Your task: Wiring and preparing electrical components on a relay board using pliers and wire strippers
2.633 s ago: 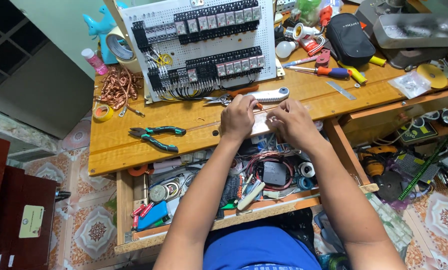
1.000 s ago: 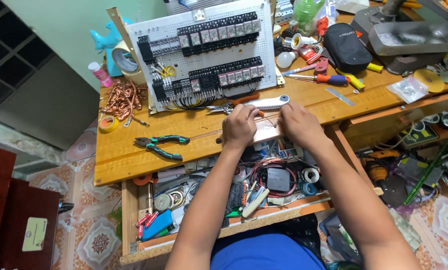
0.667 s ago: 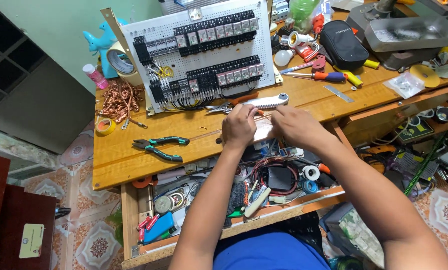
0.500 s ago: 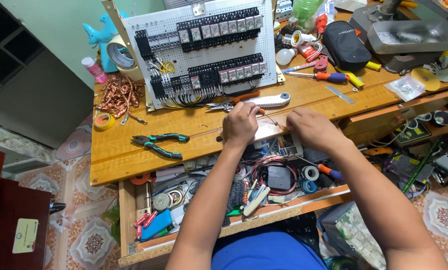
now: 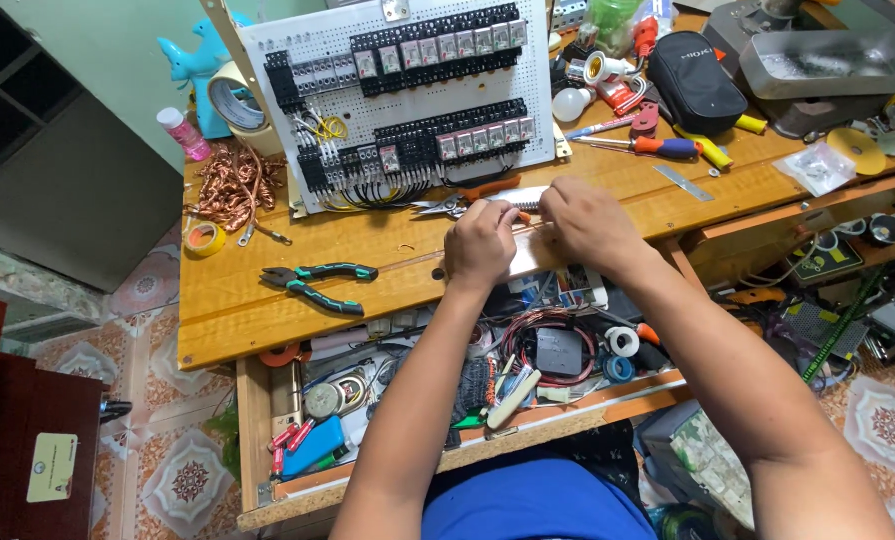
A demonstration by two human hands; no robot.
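1. The thing in hand is a small pale flat piece (image 5: 528,255) that rests on the front part of the yellow wooden workbench top (image 5: 268,315), just in front of the white perforated panel of black relay and breaker modules (image 5: 408,100). It could slip off the front edge into the open drawer crammed with wires, tape rolls and small tools (image 5: 468,390) right below, if one hand lets go while the other pulls.
2. The silver-bladed scissors with an orange handle (image 5: 468,203) lie just behind the knuckles; a backward jerk could knock the hand against the blades.
3. The left hand (image 5: 480,245) is curled nearly closed, its fingertips pinched down on the left end of the piece.
4. The right hand (image 5: 578,222) is bent over the right end, fingers drawn together and touching it. What they pinch is hidden under the hand, so it cannot be told whether a thin wire is held too.
5. The green-handled pliers (image 5: 318,285) lie well apart to the left, untouched.
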